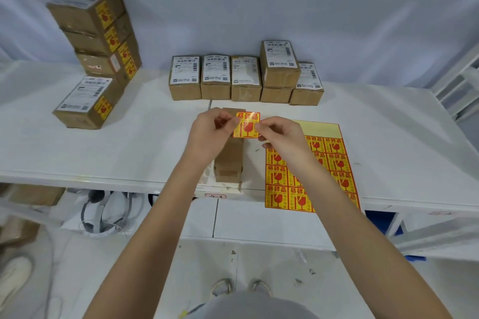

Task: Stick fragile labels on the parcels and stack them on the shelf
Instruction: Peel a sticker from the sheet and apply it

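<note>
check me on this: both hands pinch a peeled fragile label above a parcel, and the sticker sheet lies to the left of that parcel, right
Not quite. In the head view the sticker sheet lies to the right of the parcel. The left hand and right hand do pinch the fragile label above it.

You hold a yellow square sticker [246,125] w/ red "易碎品" and a wineglass sign; same print repeats on the yellow sticker sheet [334,163]. Parcel labels: unreadable.
</note>
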{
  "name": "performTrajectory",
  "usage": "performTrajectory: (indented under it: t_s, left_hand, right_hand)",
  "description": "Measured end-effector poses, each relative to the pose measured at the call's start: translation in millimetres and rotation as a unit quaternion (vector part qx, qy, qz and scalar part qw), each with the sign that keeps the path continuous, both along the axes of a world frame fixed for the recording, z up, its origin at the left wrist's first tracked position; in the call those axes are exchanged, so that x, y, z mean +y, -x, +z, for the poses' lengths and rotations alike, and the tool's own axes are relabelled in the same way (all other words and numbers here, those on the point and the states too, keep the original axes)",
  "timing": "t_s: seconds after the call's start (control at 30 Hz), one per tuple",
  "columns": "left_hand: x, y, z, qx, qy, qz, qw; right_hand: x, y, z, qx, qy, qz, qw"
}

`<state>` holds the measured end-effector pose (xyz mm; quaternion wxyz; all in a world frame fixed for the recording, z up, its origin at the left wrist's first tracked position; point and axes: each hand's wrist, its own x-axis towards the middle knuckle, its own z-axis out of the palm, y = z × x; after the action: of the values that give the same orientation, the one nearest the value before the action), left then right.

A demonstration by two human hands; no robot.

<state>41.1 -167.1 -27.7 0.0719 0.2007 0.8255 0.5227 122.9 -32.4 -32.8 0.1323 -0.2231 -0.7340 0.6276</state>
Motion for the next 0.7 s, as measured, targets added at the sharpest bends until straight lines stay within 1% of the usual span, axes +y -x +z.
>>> performTrajectory:
  t_s: [0.1,0.4,0.7]
  left_hand:
    - [-6,11,0,-0.019,0.008,0.007,1.000]
    - [-7,33,-10,-0.036,0.031,0.006,0.999]
    - [-6,45,-21,-0.040,0.074,-0.012,0.996]
  right_hand:
    - [-6,9,3,-0.011,-0.010,-0.013,1.000]
    - [-17,23,3,-0.028,-0.008,-0.031,0.999]
    - [-22,34,0,-0.071,-0.048,-0.068,0.994]
